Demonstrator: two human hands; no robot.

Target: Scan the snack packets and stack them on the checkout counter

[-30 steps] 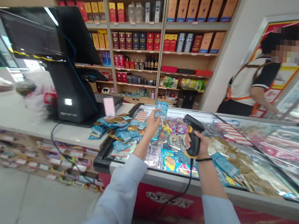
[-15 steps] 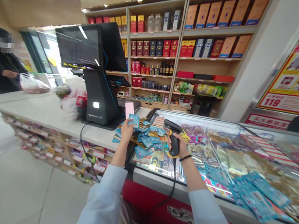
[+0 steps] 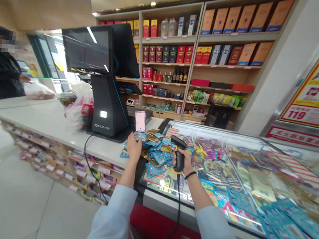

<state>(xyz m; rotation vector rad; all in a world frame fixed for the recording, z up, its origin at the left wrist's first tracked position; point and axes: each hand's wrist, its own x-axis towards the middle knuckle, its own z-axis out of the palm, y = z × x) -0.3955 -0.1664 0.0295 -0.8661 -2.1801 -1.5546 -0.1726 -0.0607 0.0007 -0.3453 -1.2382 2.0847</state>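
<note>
My right hand (image 3: 185, 161) is wrapped round the grip of a black and yellow barcode scanner (image 3: 178, 161), its head pointing left over a heap of small packets (image 3: 158, 149). The heap mixes blue and gold-brown packets and lies across the glass case and the counter edge. At the heap's left side, my left hand (image 3: 134, 147) has its fingers curled at a small blue packet (image 3: 141, 135), partly hidden behind them. A cord hangs from the scanner's grip.
A black checkout terminal (image 3: 109, 104) stands left of the heap. Beside it are plastic bags (image 3: 79, 107) on the white counter (image 3: 43, 116). Larger blue packets (image 3: 291, 229) lie on the glass case (image 3: 167, 188) at right. Another person (image 3: 3, 66) stands far left with a bag.
My left hand has lowered the blue packet toward the heap. The scanner in my right hand has shifted slightly left, and the view has turned a little.
</note>
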